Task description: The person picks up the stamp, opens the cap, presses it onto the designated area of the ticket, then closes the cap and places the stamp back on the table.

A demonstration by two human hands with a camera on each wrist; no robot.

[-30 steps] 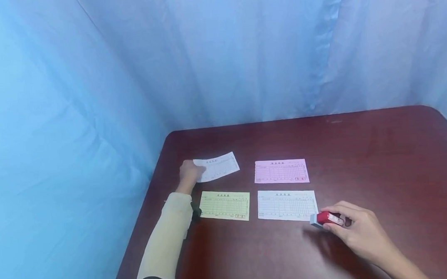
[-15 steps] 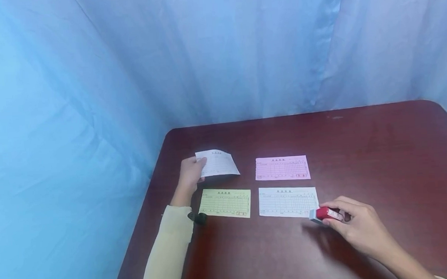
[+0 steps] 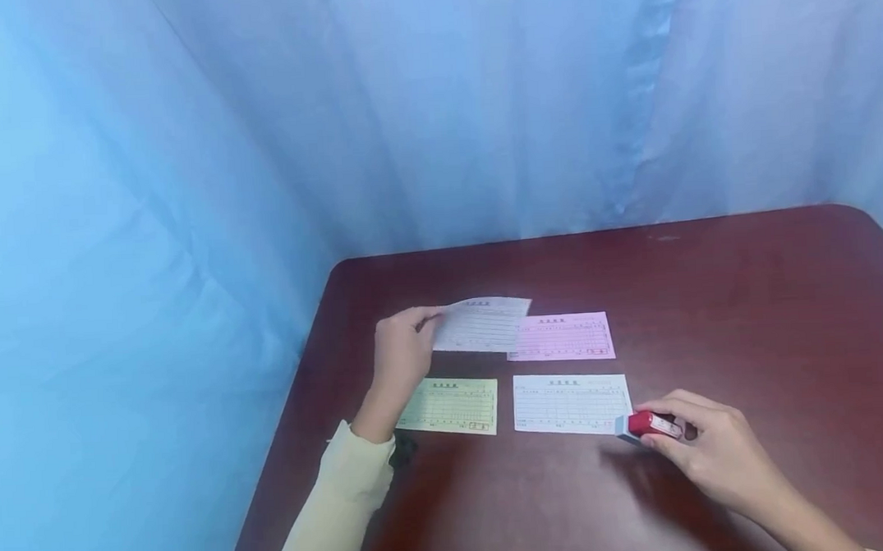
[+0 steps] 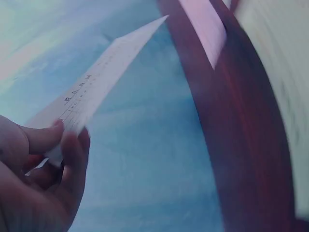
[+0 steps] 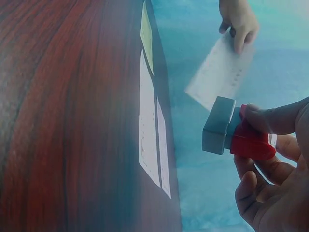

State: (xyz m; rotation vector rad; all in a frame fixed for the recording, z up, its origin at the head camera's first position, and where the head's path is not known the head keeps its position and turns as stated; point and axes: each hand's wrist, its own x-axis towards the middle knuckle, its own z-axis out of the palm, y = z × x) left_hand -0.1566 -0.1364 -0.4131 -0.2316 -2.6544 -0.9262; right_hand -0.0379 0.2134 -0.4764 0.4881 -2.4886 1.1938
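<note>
Our left hand (image 3: pixel 403 358) has the loose slip (image 3: pixel 484 325) pinched by one edge, thumb against fingers, and our right hand (image 3: pixel 715 451) is pinching the stamp (image 3: pixel 649 425).

Biggest first, with the white slip (image 3: pixel 565 403) as dial centre: the table (image 3: pixel 754 319) stretches out past 12 o'clock. A second ago the loose slip was low over it around 10; now we've got it up higher and swung toward 3, so in the head view it overlaps the pink slip (image 3: pixel 566 338) sitting at 12. The green slip (image 3: pixel 455 406) is at 9, partly hidden by our left hand.

We'd call the loose slip mid-carry, not set down yet. Stamp's barely budged: around 4, seemingly off the paper. Tiniest: a red mark (image 3: pixel 596 352) on the pink slip.
</note>
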